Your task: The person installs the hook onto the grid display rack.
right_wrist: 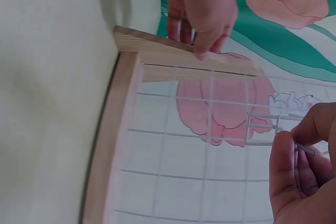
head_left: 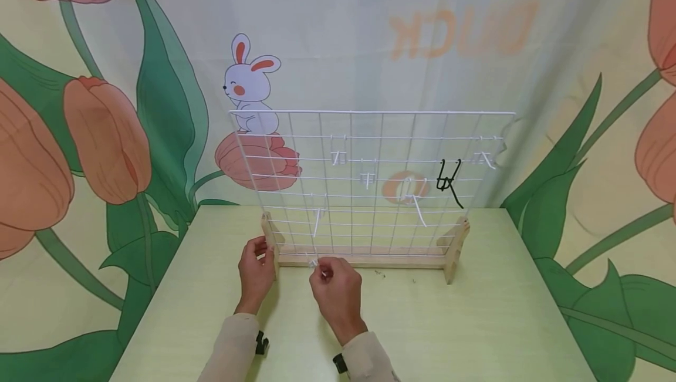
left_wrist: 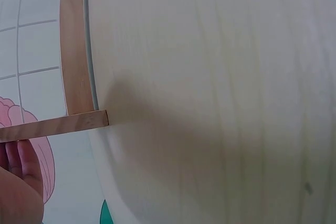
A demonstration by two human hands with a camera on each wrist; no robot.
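Note:
A white wire grid panel (head_left: pixel 372 112) stands upright in a light wooden stand (head_left: pixel 369 262). My left hand (head_left: pixel 256 276) holds the stand's left side piece (right_wrist: pixel 152 45), its fingers against the outer face and the thumb by the edge. My right hand (head_left: pixel 338 291) pinches the stem of a white wire hook (right_wrist: pixel 261 143) between thumb and fingers, low at the left part of the grid. That hook's rectangular back lies close to the grid wires in the right wrist view; whether it is latched I cannot tell.
Several white hooks hang on the grid, among them a lower-left hook (head_left: pixel 317 222) and a long-stemmed hook (head_left: pixel 419 209). A black hook (head_left: pixel 448 183) hangs at the right. Small crumbs (head_left: pixel 379 273) lie on the table (head_left: pixel 475 323). A printed curtain (head_left: pixel 338 36) stands behind.

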